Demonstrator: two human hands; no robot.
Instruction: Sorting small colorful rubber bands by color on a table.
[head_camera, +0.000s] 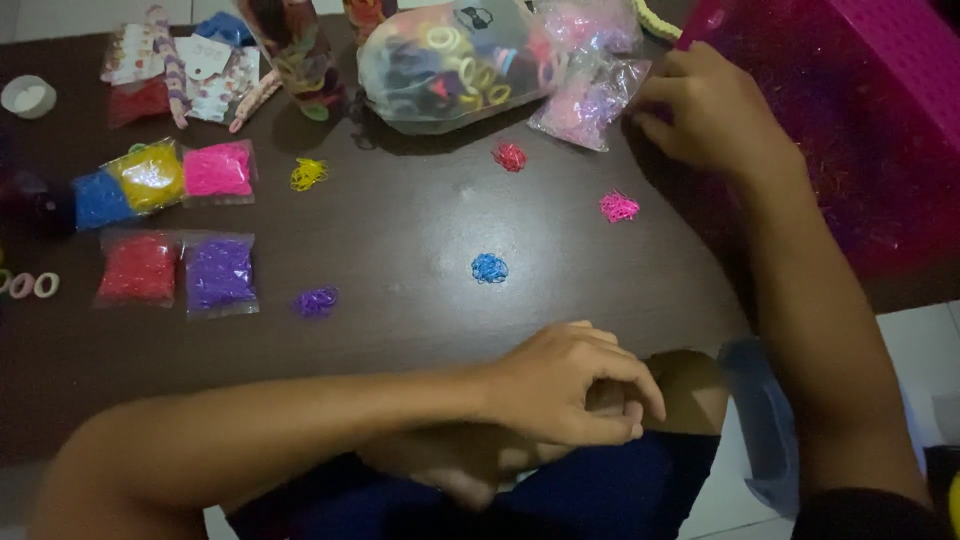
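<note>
while the right hand (700, 110) reaches far right, fingers pinching a pink band bag (590, 100), the left hand (570, 385) rests near, fingers curled together, apparently empty; a sorting step, seemingly, next needing a firm grip.

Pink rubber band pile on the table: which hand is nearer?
Right. The right hand is just above-right of the pink rubber band pile, at a clear bag. The left hand rests curled at the table's near edge, farther away.
</note>
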